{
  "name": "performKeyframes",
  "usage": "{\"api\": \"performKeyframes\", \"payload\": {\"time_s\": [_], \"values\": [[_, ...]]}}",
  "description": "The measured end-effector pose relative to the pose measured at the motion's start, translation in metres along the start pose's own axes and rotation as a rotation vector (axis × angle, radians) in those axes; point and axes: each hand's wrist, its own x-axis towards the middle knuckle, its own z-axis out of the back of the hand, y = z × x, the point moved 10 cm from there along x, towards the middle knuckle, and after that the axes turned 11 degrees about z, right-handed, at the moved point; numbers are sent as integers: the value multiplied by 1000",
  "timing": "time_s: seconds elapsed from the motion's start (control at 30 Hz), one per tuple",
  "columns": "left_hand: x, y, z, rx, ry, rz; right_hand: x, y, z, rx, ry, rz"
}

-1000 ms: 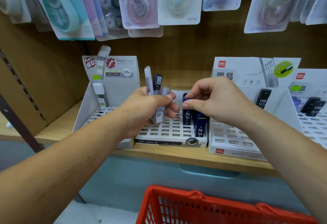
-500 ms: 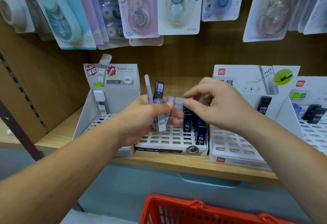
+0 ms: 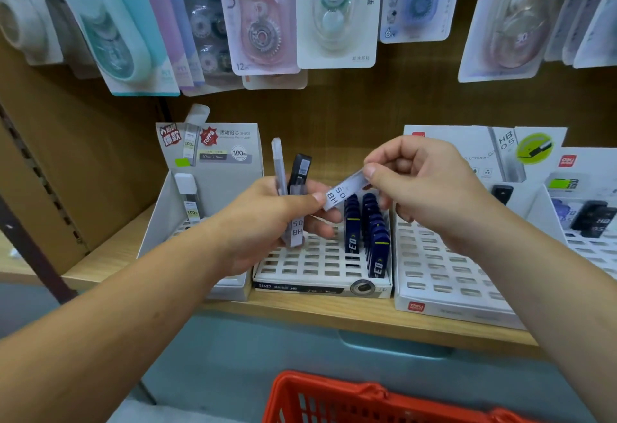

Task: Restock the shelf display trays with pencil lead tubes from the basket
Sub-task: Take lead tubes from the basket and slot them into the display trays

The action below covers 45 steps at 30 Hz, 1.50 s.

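Half a second on, the right hand (image 3: 424,185) has drawn a clear tube marked "HB 0.5" (image 3: 344,190) out of the bundle and up to the right, so that it now slants between the two hands above the middle tray (image 3: 310,265). Thumb and forefinger of the right hand pinch the tube's upper end; its lower end touches the left thumb. The left hand (image 3: 267,219) is closed around the remaining tubes (image 3: 293,189): a pale clear one and a black-capped one stand up out of the fist, and another marked "HB 0.5" pokes out below it. In the middle tray, two rows of dark blue tubes (image 3: 367,232) fill the slots along its right side, while its left slots are open. A grey display tray (image 3: 160,222) sits toward the shelf's left end with one white-capped tube (image 3: 188,195) upright at its back. A white tray (image 3: 434,275) toward the right end holds a black tube (image 3: 502,193) at its rear. All three trays line the front edge of the wooden shelf (image 3: 334,317). Carded correction tapes (image 3: 334,8) hang above. The red basket (image 3: 367,399) sits below the shelf's front edge, its contents out of view.
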Motion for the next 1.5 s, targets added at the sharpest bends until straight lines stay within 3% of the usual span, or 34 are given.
{"api": "performKeyframes", "payload": {"time_s": [0.13, 0.27, 0.47, 0.63, 0.8, 0.93, 1.13, 1.33, 1.5], "values": [[0, -5, 4, 38, -67, -45, -1, 1, 0, 12, 27, 11], [-4, -22, 1, -37, -107, -93, -5, 7, -6, -5, 227, -12], [-17, -57, -47, 32, -28, -111, -13, 16, 9, 87, 269, -14], [-20, -76, -82, 28, -17, -124, -25, 11, 39, 304, 129, -41], [-14, -85, -116, 0, -47, -137, -33, 15, 83, 186, 142, 5], [2, -90, -147, -53, -46, -67, -33, 5, 156, 71, -30, 22], [18, -71, -220, -195, 105, 66, -54, -17, 251, -115, -240, -18], [28, -49, -249, -201, 118, 144, -69, -46, 275, -217, -290, -49], [33, -47, -252, -125, 159, 138, -77, -75, 267, -338, -229, -83]]}}
